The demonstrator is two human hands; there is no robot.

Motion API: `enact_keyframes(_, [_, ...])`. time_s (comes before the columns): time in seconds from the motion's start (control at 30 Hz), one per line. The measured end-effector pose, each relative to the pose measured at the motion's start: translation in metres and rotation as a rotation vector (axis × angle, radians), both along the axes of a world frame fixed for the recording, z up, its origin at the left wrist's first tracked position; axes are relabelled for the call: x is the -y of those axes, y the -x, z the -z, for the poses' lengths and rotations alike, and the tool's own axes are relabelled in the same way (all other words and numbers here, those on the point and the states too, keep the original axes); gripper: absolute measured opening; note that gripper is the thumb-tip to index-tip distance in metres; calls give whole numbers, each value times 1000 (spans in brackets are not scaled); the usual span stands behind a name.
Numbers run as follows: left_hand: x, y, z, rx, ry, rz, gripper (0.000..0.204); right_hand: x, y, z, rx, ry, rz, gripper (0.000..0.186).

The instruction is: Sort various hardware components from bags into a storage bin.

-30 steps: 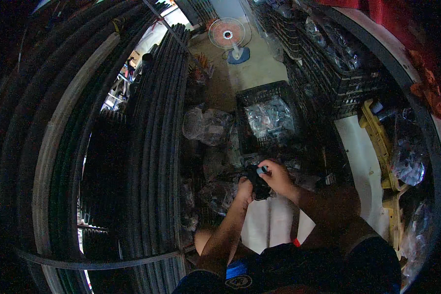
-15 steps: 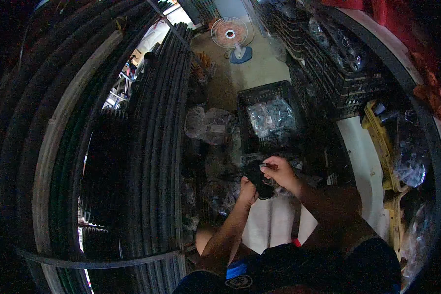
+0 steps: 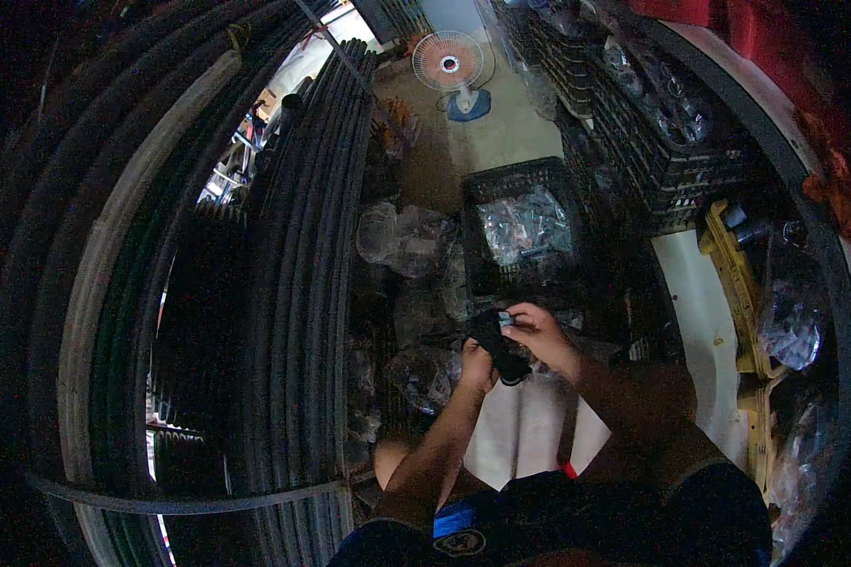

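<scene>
My left hand (image 3: 477, 365) is closed on a dark, soft-looking black item (image 3: 509, 362), possibly cloth, held in front of my body. My right hand (image 3: 543, 336) pinches a small grey-blue piece (image 3: 506, 319) against the upper part of that black item. Whether the piece is inside it or on top, I cannot tell. Just beyond my hands sits a black plastic crate (image 3: 477, 274) holding clear bags of small metal-looking parts (image 3: 522, 225). More clear plastic bags (image 3: 402, 241) lie left of the crate.
Long dark pipes (image 3: 298, 283) stand in racks at my left, behind a metal bar (image 3: 189, 503). A fan (image 3: 465, 104) stands on the floor ahead. Stacked black crates (image 3: 652, 151) line the right, with yellow plastic pieces (image 3: 733, 274) nearer me.
My right hand has shifted slightly up, and less of the grey-blue piece shows than a second ago. The black item has tilted a little in my hands.
</scene>
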State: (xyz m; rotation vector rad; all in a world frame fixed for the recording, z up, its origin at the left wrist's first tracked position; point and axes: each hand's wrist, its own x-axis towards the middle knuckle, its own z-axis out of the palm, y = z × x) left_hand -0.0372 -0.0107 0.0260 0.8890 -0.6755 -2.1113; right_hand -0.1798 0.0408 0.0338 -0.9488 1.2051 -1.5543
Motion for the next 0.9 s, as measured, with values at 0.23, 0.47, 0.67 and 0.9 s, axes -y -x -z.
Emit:
enact_keyframes(0.23, [-1, -6, 22, 155, -139, 10, 20, -5, -5, 4, -603, 199, 64, 28])
enact_keyframes(0.47, [20, -16, 85, 813, 540, 52, 22, -9, -9, 0, -366, 1, -197, 25])
enact_keyframes(0.67, [20, -17, 66, 512, 141, 160, 31, -11, -1, -10, -544, 6, -273, 19])
enact_keyframes(0.9, [23, -15, 42, 636, 203, 327, 47, -4, 14, -16, -739, 168, -246, 14])
